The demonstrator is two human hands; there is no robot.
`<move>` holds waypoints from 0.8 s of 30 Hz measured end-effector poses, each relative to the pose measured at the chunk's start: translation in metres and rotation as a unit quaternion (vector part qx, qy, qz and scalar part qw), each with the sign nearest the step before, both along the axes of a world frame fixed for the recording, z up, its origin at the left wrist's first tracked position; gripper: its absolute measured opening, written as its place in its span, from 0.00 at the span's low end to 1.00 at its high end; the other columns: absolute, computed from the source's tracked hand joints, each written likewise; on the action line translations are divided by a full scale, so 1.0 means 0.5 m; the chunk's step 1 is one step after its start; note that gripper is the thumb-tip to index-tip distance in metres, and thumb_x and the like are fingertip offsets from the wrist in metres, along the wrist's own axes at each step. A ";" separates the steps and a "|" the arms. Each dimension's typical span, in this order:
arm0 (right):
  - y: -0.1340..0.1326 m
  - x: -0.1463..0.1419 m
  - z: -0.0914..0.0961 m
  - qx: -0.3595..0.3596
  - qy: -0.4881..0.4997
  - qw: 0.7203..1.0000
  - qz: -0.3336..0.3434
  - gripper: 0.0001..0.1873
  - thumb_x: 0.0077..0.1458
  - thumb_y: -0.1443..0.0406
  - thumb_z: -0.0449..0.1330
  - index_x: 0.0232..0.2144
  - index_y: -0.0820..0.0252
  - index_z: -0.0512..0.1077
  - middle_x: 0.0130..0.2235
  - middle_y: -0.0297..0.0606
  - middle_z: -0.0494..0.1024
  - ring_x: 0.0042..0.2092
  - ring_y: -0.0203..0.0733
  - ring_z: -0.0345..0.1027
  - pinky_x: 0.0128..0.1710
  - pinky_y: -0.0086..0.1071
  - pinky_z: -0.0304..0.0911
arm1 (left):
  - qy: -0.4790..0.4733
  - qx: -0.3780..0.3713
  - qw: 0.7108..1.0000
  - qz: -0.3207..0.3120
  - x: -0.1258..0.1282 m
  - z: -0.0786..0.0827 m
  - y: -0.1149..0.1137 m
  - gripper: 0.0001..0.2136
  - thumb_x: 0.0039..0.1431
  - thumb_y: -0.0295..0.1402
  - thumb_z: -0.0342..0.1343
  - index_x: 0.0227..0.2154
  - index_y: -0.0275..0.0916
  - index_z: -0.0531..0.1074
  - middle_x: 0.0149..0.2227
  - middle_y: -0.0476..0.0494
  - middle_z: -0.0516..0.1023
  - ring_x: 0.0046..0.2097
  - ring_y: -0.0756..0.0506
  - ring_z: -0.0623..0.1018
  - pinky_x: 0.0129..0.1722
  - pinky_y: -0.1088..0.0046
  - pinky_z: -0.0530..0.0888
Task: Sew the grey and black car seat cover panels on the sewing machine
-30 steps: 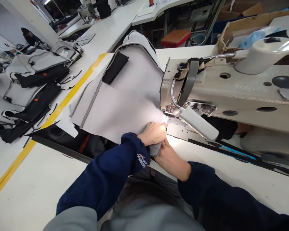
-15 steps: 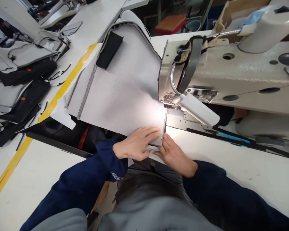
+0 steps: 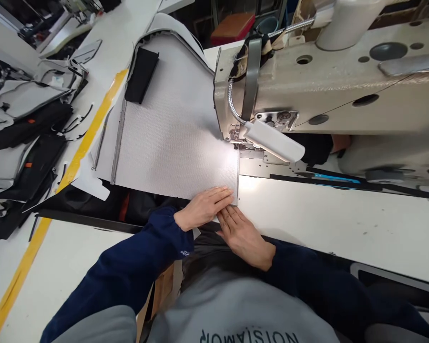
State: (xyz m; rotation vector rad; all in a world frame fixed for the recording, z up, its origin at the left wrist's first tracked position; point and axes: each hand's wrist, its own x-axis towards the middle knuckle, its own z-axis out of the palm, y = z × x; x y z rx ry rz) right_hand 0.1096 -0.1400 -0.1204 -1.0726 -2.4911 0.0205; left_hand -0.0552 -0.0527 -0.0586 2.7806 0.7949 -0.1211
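Observation:
A light grey fabric panel point(image 3: 164, 124) with dark bound edges lies under the head of a sewing machine point(image 3: 232, 138), its right edge by the lit needle area. My left hand point(image 3: 205, 207) rests flat on the panel's near edge, fingers stretched toward the right corner. Just below that corner, my right hand point(image 3: 245, 238) lies palm down with its fingers extended, the tips touching the panel edge beside my left fingers. A black fabric patch point(image 3: 142, 76) is on the panel's far left part.
A white lamp point(image 3: 275, 140) hangs beside the needle. Black strips and a blue-handled tool point(image 3: 336, 178) lie right of it. Yellow tape point(image 3: 89, 138) crosses the table, with a pile of grey and black sewn pieces point(image 3: 25, 124) beyond. A red stool point(image 3: 232, 28) stands behind.
My right hand has shifted from the panel's right edge to below its near corner, fingers now flatter. The panel's right edge now lies flat. The whole view has shifted slightly.

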 end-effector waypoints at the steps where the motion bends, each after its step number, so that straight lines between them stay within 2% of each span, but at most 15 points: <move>1: -0.004 -0.002 0.002 0.001 0.004 1.000 0.000 0.26 0.66 0.63 0.55 0.55 0.84 0.69 0.56 0.68 0.72 0.60 0.61 0.65 0.59 0.50 0.62 | -0.002 0.002 1.000 -0.001 -0.001 0.000 0.002 0.20 0.66 0.21 0.45 0.58 0.34 0.67 0.64 0.36 0.65 0.68 0.43 0.61 0.68 0.60 0.64; 6: -0.003 -0.012 0.010 0.018 0.020 0.999 -0.029 0.24 0.66 0.63 0.54 0.55 0.81 0.70 0.57 0.63 0.72 0.59 0.60 0.66 0.60 0.48 0.63 | 0.008 0.004 1.000 0.020 0.008 0.005 0.023 0.16 0.67 0.26 0.47 0.54 0.36 0.71 0.60 0.36 0.70 0.62 0.42 0.69 0.61 0.63 0.70; 9: 0.019 -0.016 0.006 0.010 0.013 0.999 -0.034 0.24 0.66 0.64 0.54 0.55 0.81 0.70 0.57 0.62 0.72 0.60 0.60 0.66 0.61 0.49 0.62 | 0.013 0.019 0.999 0.032 0.013 0.004 0.042 0.15 0.68 0.27 0.47 0.52 0.39 0.72 0.55 0.39 0.73 0.54 0.44 0.73 0.54 0.66 0.73; 12: 0.046 -0.021 -0.004 0.006 0.011 0.999 -0.035 0.24 0.66 0.64 0.55 0.55 0.81 0.69 0.56 0.64 0.72 0.60 0.59 0.65 0.61 0.50 0.60 | -0.021 0.052 0.998 0.011 0.011 -0.008 0.065 0.14 0.67 0.26 0.48 0.50 0.39 0.73 0.51 0.41 0.75 0.51 0.46 0.73 0.52 0.67 0.73; 17: 0.089 -0.032 -0.014 0.036 0.010 0.998 -0.047 0.24 0.65 0.62 0.56 0.52 0.82 0.72 0.53 0.64 0.75 0.57 0.62 0.67 0.58 0.51 0.62 | -0.080 0.101 0.991 -0.019 0.006 -0.023 0.106 0.13 0.63 0.24 0.50 0.47 0.37 0.74 0.47 0.43 0.78 0.50 0.46 0.75 0.51 0.67 0.73; 24: 0.144 -0.028 -0.010 0.046 -0.011 0.998 -0.048 0.27 0.66 0.60 0.54 0.55 0.84 0.69 0.56 0.67 0.72 0.59 0.64 0.65 0.59 0.52 0.60 | -0.090 0.103 0.989 -0.049 0.000 -0.032 0.170 0.16 0.62 0.23 0.49 0.49 0.37 0.75 0.50 0.43 0.78 0.53 0.46 0.75 0.54 0.67 0.74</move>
